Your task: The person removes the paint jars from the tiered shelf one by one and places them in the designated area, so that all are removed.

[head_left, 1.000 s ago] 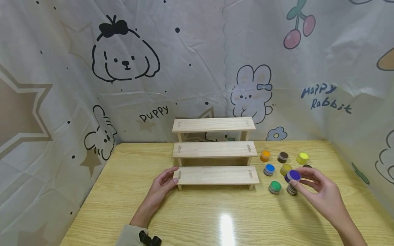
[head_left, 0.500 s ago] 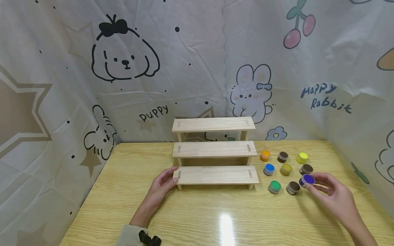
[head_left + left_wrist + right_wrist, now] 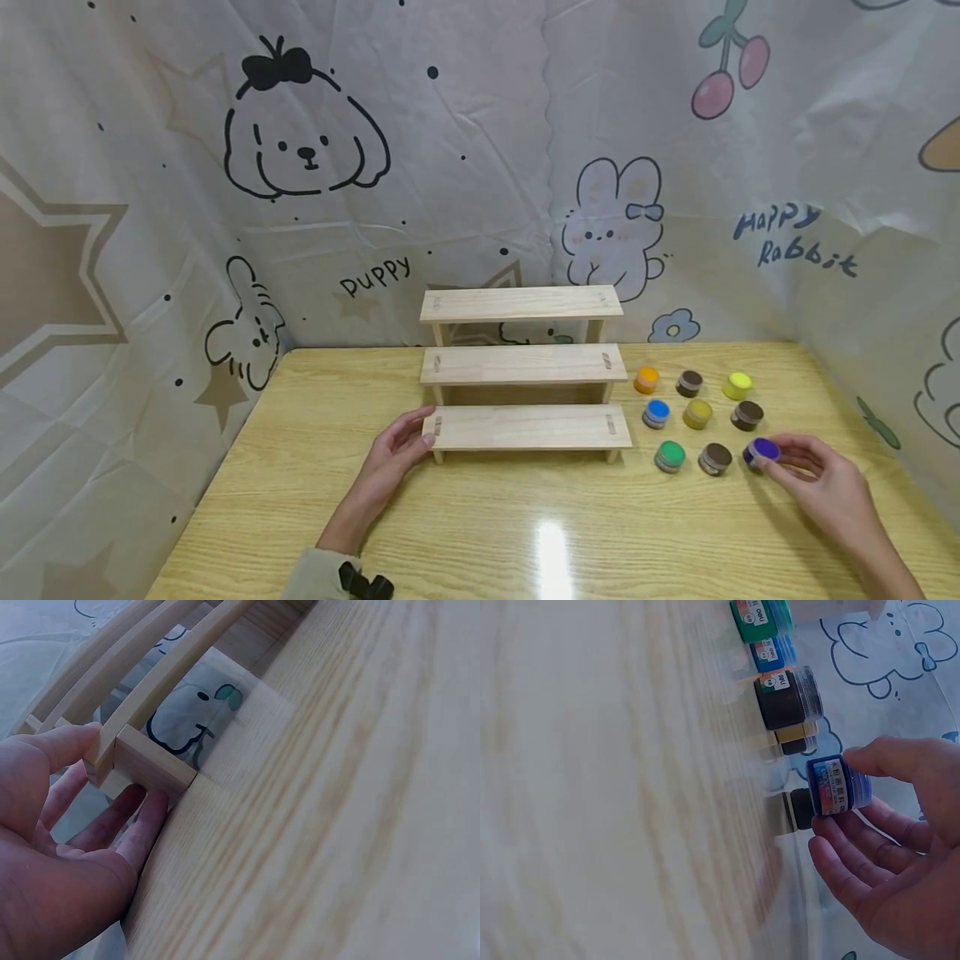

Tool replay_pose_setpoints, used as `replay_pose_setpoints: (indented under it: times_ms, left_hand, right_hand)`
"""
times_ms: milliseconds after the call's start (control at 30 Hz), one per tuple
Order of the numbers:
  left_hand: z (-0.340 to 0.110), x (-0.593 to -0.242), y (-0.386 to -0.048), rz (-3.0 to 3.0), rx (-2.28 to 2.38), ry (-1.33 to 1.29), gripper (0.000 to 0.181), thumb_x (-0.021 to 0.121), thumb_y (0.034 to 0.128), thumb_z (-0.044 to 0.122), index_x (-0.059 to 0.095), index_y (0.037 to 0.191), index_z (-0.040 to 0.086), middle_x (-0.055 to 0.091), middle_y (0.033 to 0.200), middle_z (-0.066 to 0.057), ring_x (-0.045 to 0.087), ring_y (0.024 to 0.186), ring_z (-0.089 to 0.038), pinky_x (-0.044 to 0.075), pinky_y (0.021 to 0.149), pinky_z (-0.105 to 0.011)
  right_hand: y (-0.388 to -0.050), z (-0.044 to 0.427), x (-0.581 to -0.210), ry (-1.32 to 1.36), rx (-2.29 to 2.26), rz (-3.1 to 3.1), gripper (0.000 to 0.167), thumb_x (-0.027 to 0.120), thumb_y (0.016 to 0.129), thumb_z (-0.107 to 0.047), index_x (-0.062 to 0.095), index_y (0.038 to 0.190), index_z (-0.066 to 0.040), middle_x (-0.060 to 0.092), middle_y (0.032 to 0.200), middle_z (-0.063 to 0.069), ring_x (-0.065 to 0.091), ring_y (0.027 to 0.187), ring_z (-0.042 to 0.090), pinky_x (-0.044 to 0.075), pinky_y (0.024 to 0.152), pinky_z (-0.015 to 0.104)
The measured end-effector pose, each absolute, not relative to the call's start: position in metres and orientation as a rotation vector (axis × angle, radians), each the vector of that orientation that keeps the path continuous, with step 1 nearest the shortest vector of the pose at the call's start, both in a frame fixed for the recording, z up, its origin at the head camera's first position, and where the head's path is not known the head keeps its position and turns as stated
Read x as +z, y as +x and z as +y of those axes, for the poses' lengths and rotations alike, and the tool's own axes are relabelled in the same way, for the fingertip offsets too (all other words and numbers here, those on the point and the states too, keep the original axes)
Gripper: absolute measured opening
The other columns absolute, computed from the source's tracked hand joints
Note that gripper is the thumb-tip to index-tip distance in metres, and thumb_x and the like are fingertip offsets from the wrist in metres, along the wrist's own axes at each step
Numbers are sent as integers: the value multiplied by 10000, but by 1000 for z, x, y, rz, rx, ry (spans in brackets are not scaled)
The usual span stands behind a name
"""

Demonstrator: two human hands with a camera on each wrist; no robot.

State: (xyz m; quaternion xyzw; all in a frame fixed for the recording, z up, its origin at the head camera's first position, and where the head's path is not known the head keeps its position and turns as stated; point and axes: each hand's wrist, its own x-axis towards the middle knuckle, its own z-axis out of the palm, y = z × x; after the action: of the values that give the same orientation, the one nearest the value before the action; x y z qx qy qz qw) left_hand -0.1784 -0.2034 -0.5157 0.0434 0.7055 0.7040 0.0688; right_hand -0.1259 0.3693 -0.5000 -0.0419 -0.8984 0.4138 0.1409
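A three-tier wooden display stand (image 3: 525,427) is at the centre of the table. At the left end of its lowest board is my left hand (image 3: 395,446), thumb on the board's edge. In the left wrist view its fingers (image 3: 142,825) curl under the board against the leg. My right hand (image 3: 821,483) pinches a purple-lidded paint jar (image 3: 762,451) between thumb and fingers at the right. In the right wrist view that jar (image 3: 831,786) looks slightly tilted, close to the tabletop; whether it touches is hard to tell.
Several small paint jars stand in rows right of the stand: orange (image 3: 647,380), bright yellow (image 3: 737,385), blue (image 3: 656,413), dark yellow (image 3: 697,413), green (image 3: 670,456) and dark ones, one (image 3: 715,458) left of the held jar. A printed cloth (image 3: 480,167) hangs behind.
My right hand has carried the purple-lidded paint jar rightward and down, from above a dark jar to the front row's right end. The left hand has stayed at the stand.
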Motion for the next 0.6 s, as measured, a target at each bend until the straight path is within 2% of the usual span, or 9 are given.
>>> replay_pose_setpoints:
  times_ms: [100, 200, 400, 600]
  left_hand:
    - [-204, -516, -178, 2124, 2122, 138, 489, 675, 1010, 141, 542, 1479, 106, 492, 1495, -185, 497, 1345, -309, 509, 1003, -319]
    - [-203, -517, -178, 2120, 2126, 139, 484, 670, 1012, 134, 543, 1478, 103, 497, 1487, -186, 503, 1336, -302, 510, 999, -315]
    - [-204, -517, -178, 2113, 2131, 137, 490, 672, 1011, 135, 538, 1481, 98, 487, 1500, -182, 484, 1357, -318, 510, 997, -309]
    - [-204, -517, -177, 2132, 2121, 172, 496, 671, 1014, 154, 530, 1486, 94, 478, 1507, -192, 480, 1364, -316, 508, 993, -291]
  right_hand:
    - [-128, 371, -503, -133, 1183, -2617, 426, 809, 903, -135, 613, 1205, 95, 736, 966, 116, 562, 797, -169, 513, 666, 83]
    - [-128, 373, -503, -134, 1166, -2642, 422, 806, 906, -139, 615, 1204, 90, 729, 1005, 228, 562, 788, -168, 507, 663, 80]
    - [-128, 374, -503, -124, 1143, -2702, 436, 813, 904, -161, 620, 1195, 101, 713, 1035, 287, 565, 758, -144, 504, 639, 100]
    - [-127, 375, -504, -113, 1117, -2744, 440, 809, 906, -154, 616, 1204, 107, 706, 1047, 293, 562, 747, -135, 505, 632, 114]
